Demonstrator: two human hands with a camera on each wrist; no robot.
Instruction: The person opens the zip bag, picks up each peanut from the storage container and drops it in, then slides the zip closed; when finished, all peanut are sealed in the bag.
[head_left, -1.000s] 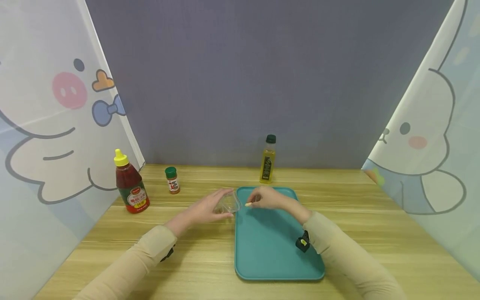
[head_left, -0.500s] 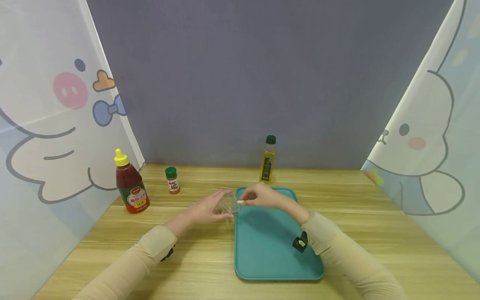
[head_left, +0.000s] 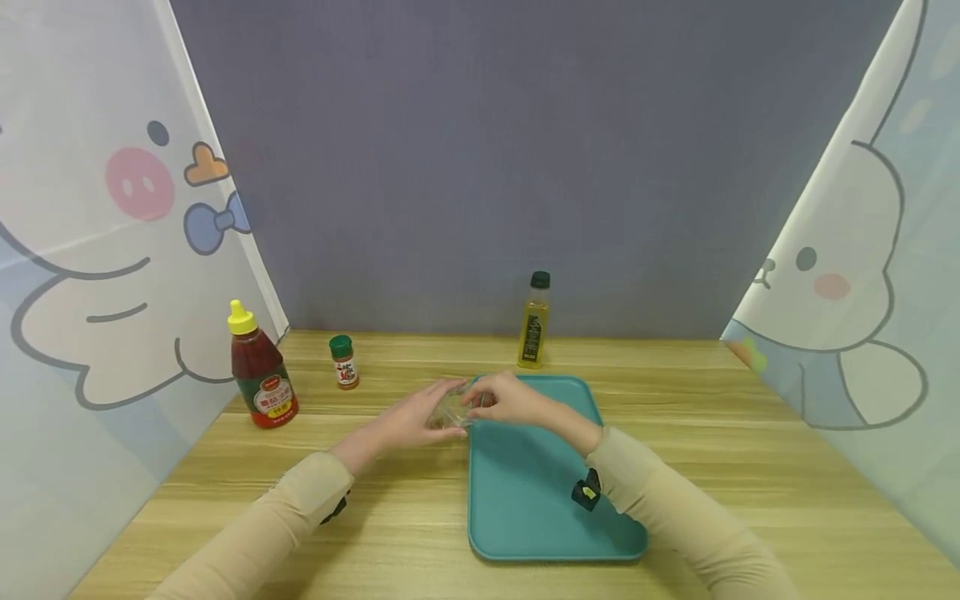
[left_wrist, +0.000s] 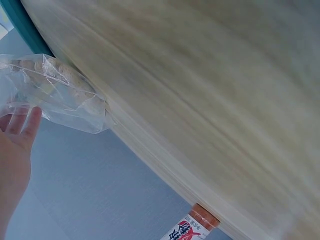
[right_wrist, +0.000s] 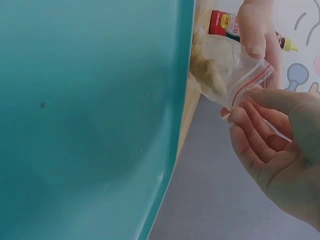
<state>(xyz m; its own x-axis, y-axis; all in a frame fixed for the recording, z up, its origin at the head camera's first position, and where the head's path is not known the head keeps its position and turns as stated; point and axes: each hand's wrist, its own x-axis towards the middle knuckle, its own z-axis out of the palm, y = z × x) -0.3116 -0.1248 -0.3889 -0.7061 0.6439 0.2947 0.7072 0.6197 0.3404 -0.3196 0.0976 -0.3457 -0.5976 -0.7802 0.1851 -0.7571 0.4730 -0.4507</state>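
My left hand (head_left: 415, 417) grips a clear zip-top bag (right_wrist: 235, 60) at its side, just left of the teal tray (head_left: 555, 492). The bag's mouth, edged with a red line, faces my right hand (head_left: 510, 398). Inside lie several tan, lumpy pieces (left_wrist: 75, 82), whose kind is unclear. Over the tray's far left corner, my right hand's thumb and curled fingers meet the bag's mouth. Whether those fingertips (right_wrist: 239, 116) pinch anything is hidden by the plastic and fingers. No small pale piece shows at them.
A ketchup bottle (head_left: 264, 379) with a yellow cap stands at the left. Behind the left hand is a small green-capped spice jar (head_left: 345, 367). An oil bottle (head_left: 533, 333) stands beyond the tray. A grey backdrop (head_left: 480, 167) closes off the table's (head_left: 712, 467) far edge.
My right hand has moved left from over the tray to the bag's mouth. The small pale piece it pinched is out of sight. My left hand stays put with the bag.
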